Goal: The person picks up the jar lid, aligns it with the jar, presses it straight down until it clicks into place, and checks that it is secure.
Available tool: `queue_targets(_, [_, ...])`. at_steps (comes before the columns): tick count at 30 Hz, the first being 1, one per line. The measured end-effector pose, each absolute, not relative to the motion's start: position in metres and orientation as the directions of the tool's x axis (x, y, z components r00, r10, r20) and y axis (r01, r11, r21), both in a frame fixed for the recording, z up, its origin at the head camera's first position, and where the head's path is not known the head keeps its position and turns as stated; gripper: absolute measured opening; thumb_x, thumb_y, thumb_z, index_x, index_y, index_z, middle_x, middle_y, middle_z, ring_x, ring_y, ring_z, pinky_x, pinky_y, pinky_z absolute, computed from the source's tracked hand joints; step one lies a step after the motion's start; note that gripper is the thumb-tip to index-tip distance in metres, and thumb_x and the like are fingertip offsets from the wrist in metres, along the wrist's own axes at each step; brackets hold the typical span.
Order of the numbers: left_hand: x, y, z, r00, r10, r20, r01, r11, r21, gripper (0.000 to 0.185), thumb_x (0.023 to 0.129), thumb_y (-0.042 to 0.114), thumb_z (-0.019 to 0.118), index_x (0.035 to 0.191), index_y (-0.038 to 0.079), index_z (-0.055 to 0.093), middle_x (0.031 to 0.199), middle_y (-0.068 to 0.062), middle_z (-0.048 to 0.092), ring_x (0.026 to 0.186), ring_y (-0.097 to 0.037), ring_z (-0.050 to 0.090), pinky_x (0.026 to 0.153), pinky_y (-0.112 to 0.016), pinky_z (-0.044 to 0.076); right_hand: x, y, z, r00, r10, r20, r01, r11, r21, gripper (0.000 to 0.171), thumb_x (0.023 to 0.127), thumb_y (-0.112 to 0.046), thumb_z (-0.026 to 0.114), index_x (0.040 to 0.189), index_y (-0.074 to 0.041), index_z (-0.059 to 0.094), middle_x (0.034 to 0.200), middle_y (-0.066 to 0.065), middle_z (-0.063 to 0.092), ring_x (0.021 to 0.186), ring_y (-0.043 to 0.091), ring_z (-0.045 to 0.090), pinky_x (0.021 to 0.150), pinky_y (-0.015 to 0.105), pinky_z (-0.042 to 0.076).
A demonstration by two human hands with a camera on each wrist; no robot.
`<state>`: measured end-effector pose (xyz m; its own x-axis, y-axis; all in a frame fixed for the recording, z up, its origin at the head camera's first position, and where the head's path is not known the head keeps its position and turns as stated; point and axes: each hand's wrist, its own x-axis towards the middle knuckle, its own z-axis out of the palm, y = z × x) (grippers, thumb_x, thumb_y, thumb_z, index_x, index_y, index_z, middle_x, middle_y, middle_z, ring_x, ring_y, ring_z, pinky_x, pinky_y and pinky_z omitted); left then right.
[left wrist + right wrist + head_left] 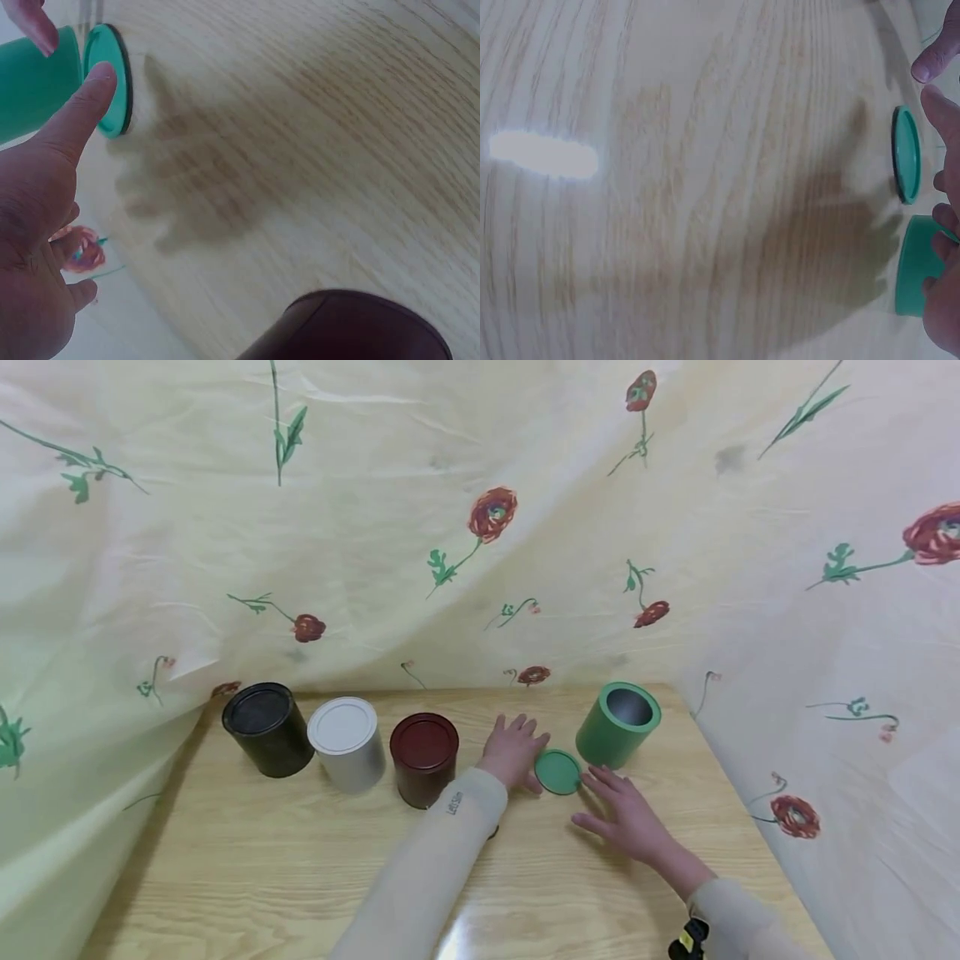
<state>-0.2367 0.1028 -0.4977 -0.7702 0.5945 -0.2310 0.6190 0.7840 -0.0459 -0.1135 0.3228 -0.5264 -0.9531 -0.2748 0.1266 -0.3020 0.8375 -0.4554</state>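
A round green lid (558,772) lies flat on the wooden table (247,860), just in front of an open, lidless green can (618,724). My left hand (514,750) lies flat on the table to the left of the lid, fingers straight. In the left wrist view its thumb (82,105) reaches the edge of the lid (112,79). My right hand (626,810) is spread flat to the lid's right and nearer me, its fingertips close to the lid and the can's base. Neither hand holds anything. The right wrist view shows the lid (906,154) and the can (919,274).
Left of my left hand stand a closed dark red can (423,758), a white can (346,743) and a black can (267,728) in a row. Floral cloth (480,527) hangs behind and on both sides of the table.
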Motion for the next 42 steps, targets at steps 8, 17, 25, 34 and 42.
queue_targets(8, [-0.242, 0.106, -0.511, -0.765, 0.588, -0.261, 0.619, 0.784, -0.048, 0.104, 0.083, 0.075, 0.078, 0.169, 0.036, 0.034, 0.176, 0.003, 0.03, 0.164, -0.021, 0.021, 0.132, -0.052, 0.021, -0.112, 0.317, -0.536, -0.96, -0.244, 0.136, -0.279, 0.861, -0.425, 0.067, 0.093, -0.029, 0.085, 0.144, 0.007, 0.062, 0.154, 0.033, 0.052, 0.146, 0.057, 0.043, 0.116, 0.078, 0.03])
queue_targets(17, [-0.251, 0.105, -0.522, -0.776, 0.578, -0.254, 0.606, 0.794, -0.045, 0.101, 0.082, 0.076, 0.078, 0.167, 0.038, 0.038, 0.175, 0.004, 0.032, 0.164, -0.02, 0.022, 0.132, -0.051, 0.022, -0.113, 0.313, -0.541, -0.971, -0.216, 0.108, -0.241, 0.869, -0.432, 0.068, 0.094, -0.032, 0.084, 0.145, 0.007, 0.061, 0.154, 0.033, 0.051, 0.146, 0.057, 0.042, 0.117, 0.078, 0.028])
queue_targets(25, [-0.249, 0.107, -0.522, -0.77, 0.588, -0.246, 0.602, 0.798, 0.021, 0.095, 0.081, 0.07, 0.083, 0.163, 0.039, 0.046, 0.173, 0.006, 0.034, 0.164, -0.019, 0.021, 0.132, -0.049, 0.023, -0.112, 0.314, -0.545, -0.976, -0.193, 0.102, -0.218, 0.879, -0.423, 0.07, 0.093, -0.034, 0.084, 0.144, 0.009, 0.061, 0.155, 0.034, 0.05, 0.147, 0.057, 0.041, 0.118, 0.078, 0.027])
queue_targets(34, [-0.24, 0.109, -0.527, -0.76, 0.614, -0.215, 0.613, 0.786, 0.079, 0.085, 0.082, 0.068, 0.084, 0.157, 0.04, 0.055, 0.17, 0.007, 0.04, 0.163, -0.019, 0.023, 0.132, -0.048, 0.023, -0.107, 0.315, -0.552, -0.973, -0.183, 0.139, -0.226, 0.879, -0.421, 0.07, 0.092, -0.035, 0.085, 0.142, 0.009, 0.062, 0.155, 0.035, 0.049, 0.145, 0.06, 0.041, 0.114, 0.081, 0.028])
queue_targets(42, [-0.24, 0.108, -0.53, -0.751, 0.627, -0.205, 0.631, 0.774, 0.055, 0.081, 0.081, 0.072, 0.082, 0.153, 0.043, 0.059, 0.17, 0.011, 0.039, 0.164, -0.016, 0.021, 0.132, -0.045, 0.022, -0.109, 0.315, -0.556, -0.975, -0.171, 0.142, -0.217, 0.866, -0.45, 0.071, 0.092, -0.033, 0.086, 0.143, 0.009, 0.061, 0.157, 0.035, 0.047, 0.147, 0.059, 0.038, 0.114, 0.083, 0.027])
